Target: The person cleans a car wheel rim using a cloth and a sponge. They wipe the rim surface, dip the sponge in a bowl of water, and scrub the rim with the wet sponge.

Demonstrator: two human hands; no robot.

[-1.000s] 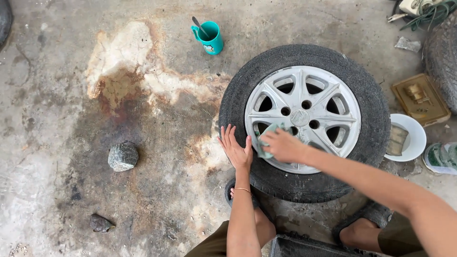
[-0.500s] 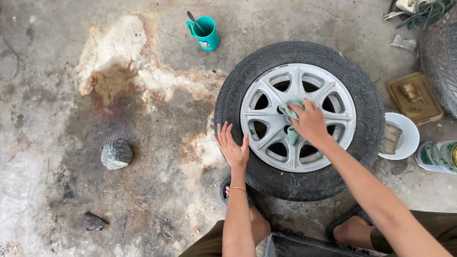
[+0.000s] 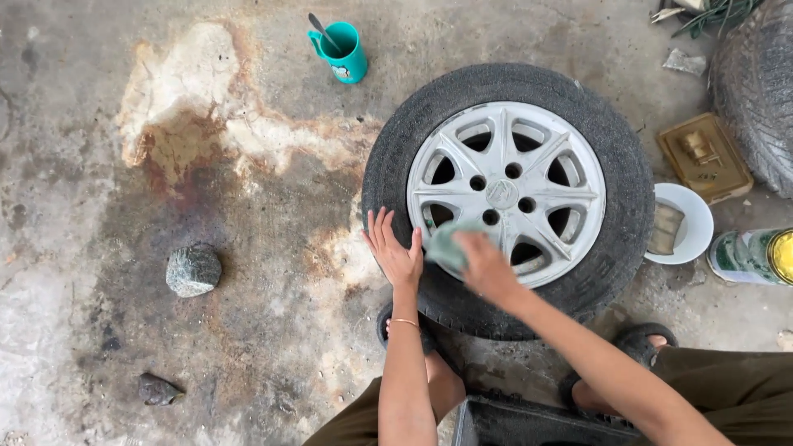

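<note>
Head view shows the right hand [image 3: 487, 266] clutching a pale green cloth [image 3: 448, 246], now back at the near-left edge of the silver rim [image 3: 505, 193]; half a second ago it rubbed near the hub, so the wiping sweeps across the spokes. The left hand [image 3: 395, 252] lies flat and open on the tyre [image 3: 615, 190] sidewall, bracing the wheel, which lies flat on the stained concrete floor [image 3: 248, 330], just beside the cloth
</note>
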